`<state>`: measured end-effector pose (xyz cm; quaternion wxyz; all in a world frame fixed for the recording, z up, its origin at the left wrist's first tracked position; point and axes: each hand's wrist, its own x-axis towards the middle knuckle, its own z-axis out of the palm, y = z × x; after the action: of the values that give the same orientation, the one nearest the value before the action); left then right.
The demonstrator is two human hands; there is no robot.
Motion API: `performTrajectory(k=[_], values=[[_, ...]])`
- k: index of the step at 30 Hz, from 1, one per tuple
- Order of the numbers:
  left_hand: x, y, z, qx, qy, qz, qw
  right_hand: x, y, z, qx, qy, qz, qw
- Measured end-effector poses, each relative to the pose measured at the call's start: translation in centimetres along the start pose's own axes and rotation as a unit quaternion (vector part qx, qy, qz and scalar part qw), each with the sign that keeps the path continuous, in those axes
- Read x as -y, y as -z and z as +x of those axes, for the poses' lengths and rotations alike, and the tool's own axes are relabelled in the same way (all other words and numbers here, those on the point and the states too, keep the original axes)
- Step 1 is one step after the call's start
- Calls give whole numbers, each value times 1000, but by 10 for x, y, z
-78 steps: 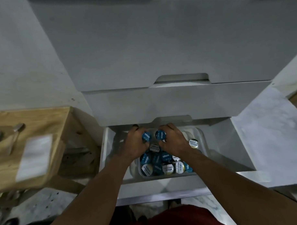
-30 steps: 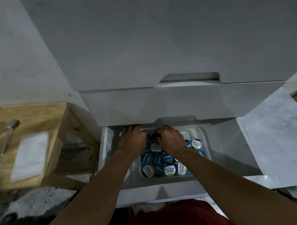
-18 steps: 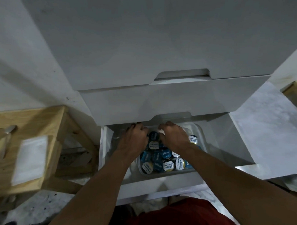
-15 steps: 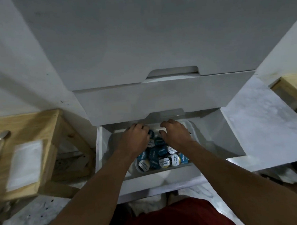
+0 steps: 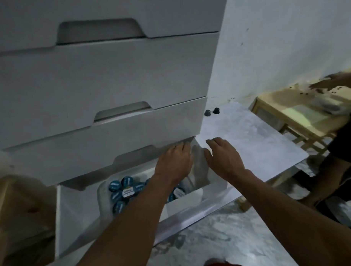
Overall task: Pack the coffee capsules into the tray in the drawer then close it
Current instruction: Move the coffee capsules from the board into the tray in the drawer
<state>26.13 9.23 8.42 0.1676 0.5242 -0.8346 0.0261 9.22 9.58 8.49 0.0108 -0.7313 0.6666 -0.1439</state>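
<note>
Both hands hold nothing. The left hand (image 5: 174,162), fingers straight, hovers over the right end of the open white bottom drawer (image 5: 74,216). The right hand (image 5: 224,159), fingers loosely spread, hangs above the drawer's right wall. Inside the drawer, round blue-lidded coffee capsules (image 5: 115,185) fill a clear plastic tray (image 5: 100,197). Two dark capsules (image 5: 216,111) sit beyond the drawer's right side on a pale slab (image 5: 250,142).

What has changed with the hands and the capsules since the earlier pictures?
The left hand and the right hand let go of the capsules, left the tray and moved to the right; both are now open and empty. The capsules stay in the tray, and the drawer stays open.
</note>
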Motion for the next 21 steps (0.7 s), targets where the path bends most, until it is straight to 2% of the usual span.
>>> performTrajectory(k=[3, 6, 13, 21], values=[[-39, -3, 27, -4, -17, -31, 999, -42, 14, 1, -13, -10, -6, 1000], [-75, -18, 59, -31, -20, 2, 999, -89, 27, 4, -11, -10, 4, 1000], [-161, -50, 123, -40, 20, 16, 999, -206, 48, 21, -4, 16, 12, 1000], [-176, -77, 172, -34, 71, 36, 996, -251, 42, 75, 16, 45, 64, 997]])
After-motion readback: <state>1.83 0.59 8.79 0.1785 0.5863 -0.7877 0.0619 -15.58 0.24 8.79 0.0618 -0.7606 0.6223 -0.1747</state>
